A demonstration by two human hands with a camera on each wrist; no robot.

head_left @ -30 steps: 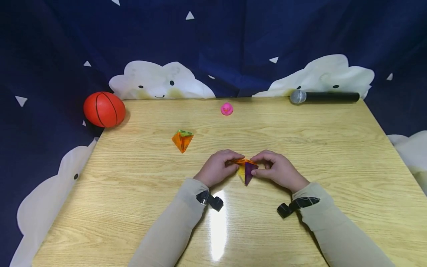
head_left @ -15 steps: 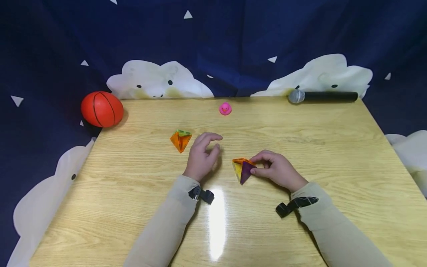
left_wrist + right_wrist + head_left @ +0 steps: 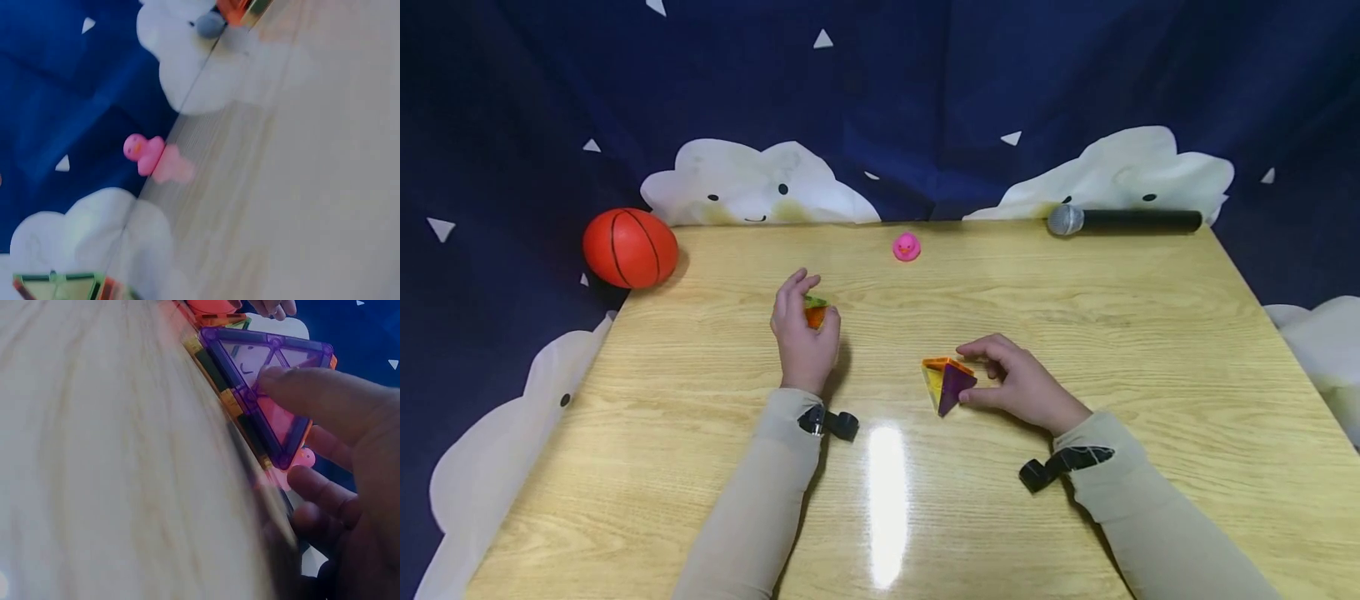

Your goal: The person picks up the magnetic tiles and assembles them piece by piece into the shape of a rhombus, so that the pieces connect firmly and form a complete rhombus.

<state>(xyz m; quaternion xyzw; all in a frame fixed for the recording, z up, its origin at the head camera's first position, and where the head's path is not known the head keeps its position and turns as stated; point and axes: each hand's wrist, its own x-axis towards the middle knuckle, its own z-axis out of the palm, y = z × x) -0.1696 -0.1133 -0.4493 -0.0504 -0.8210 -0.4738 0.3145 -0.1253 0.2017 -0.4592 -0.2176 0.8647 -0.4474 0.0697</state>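
My left hand [image 3: 805, 337] reaches over a small shape of orange and green magnetic tiles [image 3: 816, 317], fingers beyond it and thumb at its right side. Whether it touches the shape is hard to tell. Part of a green-rimmed tile [image 3: 59, 284] shows at the lower left corner of the left wrist view. Nearer the table's middle stands a second shape of orange, yellow and purple triangular magnetic tiles [image 3: 955, 387]. Beside it is my right hand [image 3: 1018, 383], its thumb at the purple tile [image 3: 247, 375] and its forefinger lifted apart from the shape.
A red ball [image 3: 630, 248] sits at the table's far left corner. Along the back edge are a pink toy duck [image 3: 906, 247] and a black microphone [image 3: 1138, 221]. Behind the wooden table [image 3: 1112, 350] hangs a dark blue cloth [image 3: 895, 92] with clouds.
My left hand has let go of the purple-and-yellow tile shape and moved left to the orange-and-green one. My right hand has loosened its pinch and spread its fingers.
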